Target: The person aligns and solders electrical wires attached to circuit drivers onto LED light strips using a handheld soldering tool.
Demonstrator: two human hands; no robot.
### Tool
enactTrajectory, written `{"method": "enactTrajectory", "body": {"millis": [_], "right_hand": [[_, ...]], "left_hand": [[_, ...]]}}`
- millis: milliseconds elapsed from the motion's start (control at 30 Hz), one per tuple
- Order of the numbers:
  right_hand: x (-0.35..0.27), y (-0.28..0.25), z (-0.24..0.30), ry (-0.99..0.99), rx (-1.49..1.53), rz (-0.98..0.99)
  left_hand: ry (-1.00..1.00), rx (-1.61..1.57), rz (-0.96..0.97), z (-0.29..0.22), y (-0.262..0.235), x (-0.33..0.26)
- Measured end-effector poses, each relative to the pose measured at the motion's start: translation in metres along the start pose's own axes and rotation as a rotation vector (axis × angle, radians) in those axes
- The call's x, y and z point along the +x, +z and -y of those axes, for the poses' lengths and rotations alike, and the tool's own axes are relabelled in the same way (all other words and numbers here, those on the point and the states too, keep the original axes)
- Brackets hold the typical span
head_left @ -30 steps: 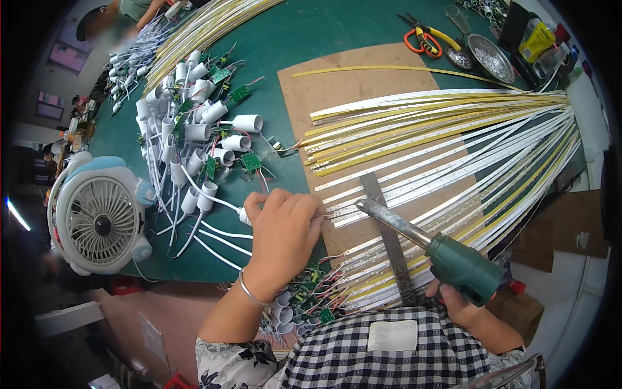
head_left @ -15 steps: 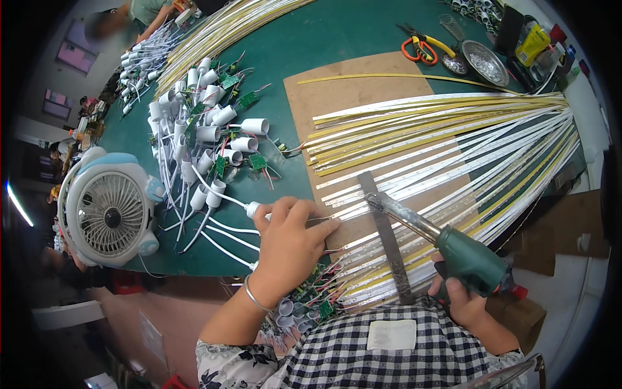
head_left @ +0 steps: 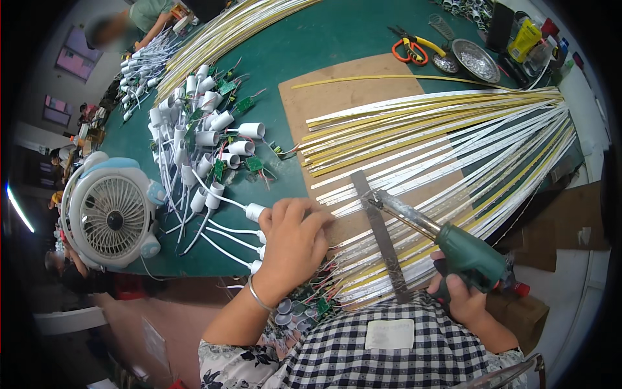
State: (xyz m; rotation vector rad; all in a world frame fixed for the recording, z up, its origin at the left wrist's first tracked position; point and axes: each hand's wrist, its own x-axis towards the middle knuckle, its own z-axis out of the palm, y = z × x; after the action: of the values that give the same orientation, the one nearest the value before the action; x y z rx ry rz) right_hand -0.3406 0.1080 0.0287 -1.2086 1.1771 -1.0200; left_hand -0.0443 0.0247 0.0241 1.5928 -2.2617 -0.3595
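Note:
My left hand (head_left: 293, 243), fingers curled, hangs over the near ends of the LED strips (head_left: 402, 243); whatever is between its fingertips is hidden. White lamp caps (head_left: 254, 211) on white cords lie just left of it. In my right hand (head_left: 461, 299) is a green pistol-shaped soldering gun (head_left: 472, 258), its metal tip pointing left over a dark flat bar (head_left: 379, 236). That bar lies across the strips. Below my left hand, several strips have red wires and small green circuit boards joined at their ends, with more caps (head_left: 291, 314).
A pile of white caps with green boards (head_left: 207, 126) sits left of a brown board (head_left: 301, 97). Beyond are a fan (head_left: 113, 217), orange-handled pliers (head_left: 409, 48), a metal dish (head_left: 476, 61) and a yellow bottle (head_left: 525, 40). Another person (head_left: 146, 23) is at the far left.
My left fingers have drawn back a little from the strip ends and curled in, showing more of the caps beside them. The soldering gun is nearly still; the view has shifted slightly.

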Motion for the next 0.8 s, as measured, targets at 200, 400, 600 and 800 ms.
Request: {"method": "enactTrajectory", "body": {"millis": [200,400,600,800], "right_hand": [[0.003,0.005,0.011,0.016,0.007,-0.063],[0.004,0.002,0.020,0.059,-0.036,-0.015],[0.001,0.000,0.012,0.103,-0.014,-0.023],[0.005,0.004,0.010,0.071,-0.027,-0.034]], "left_hand": [[0.054,0.034,0.041,-0.002,-0.002,0.009],[0.073,0.079,0.035,-0.010,0.003,0.017],[0.060,-0.064,0.144,-0.009,0.009,0.010],[-0.008,0.043,-0.001,-0.010,0.000,0.008]]}}
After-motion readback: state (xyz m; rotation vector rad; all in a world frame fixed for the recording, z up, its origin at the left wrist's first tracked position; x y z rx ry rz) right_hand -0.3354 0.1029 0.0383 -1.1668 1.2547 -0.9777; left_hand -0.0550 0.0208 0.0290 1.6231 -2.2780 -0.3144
